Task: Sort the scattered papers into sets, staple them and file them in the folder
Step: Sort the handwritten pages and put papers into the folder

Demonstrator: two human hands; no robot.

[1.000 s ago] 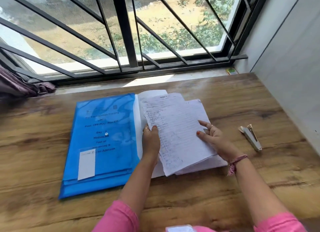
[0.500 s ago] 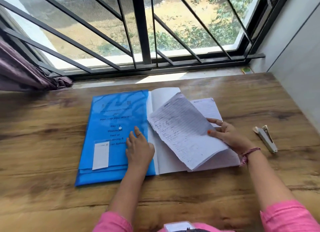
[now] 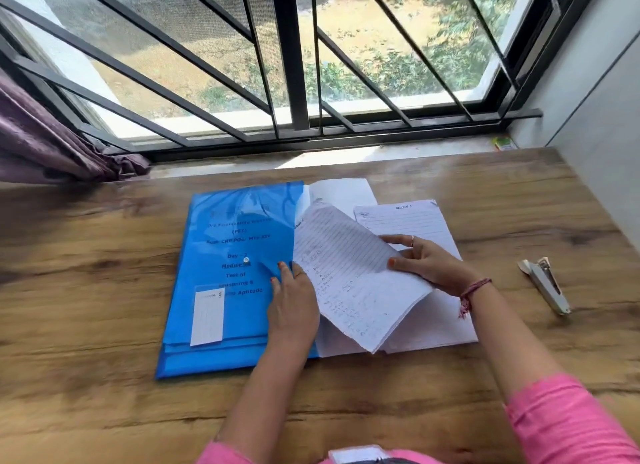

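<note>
While the lined papers [image 3: 349, 276] lie mid-desk, half lifted beside the blue folder [image 3: 228, 273], the right hand [image 3: 429, 264] pinches their edge with curled fingers, the left hand [image 3: 292, 311] rests flat-fingered on the folder, and a stapler [image 3: 545, 285] sits near the desk's [image 3: 86, 377] right edge.

My wooden bench [image 3: 104, 290] runs up to a pale stone sill [image 3: 398, 153] under a window [image 3: 207, 48] with black slanted bars [image 3: 291, 65]. Daylight shows dry ground and bushes outside. A purple curtain [image 3: 41, 141] hangs left; a grey wall [image 3: 602, 117] stands right.
</note>
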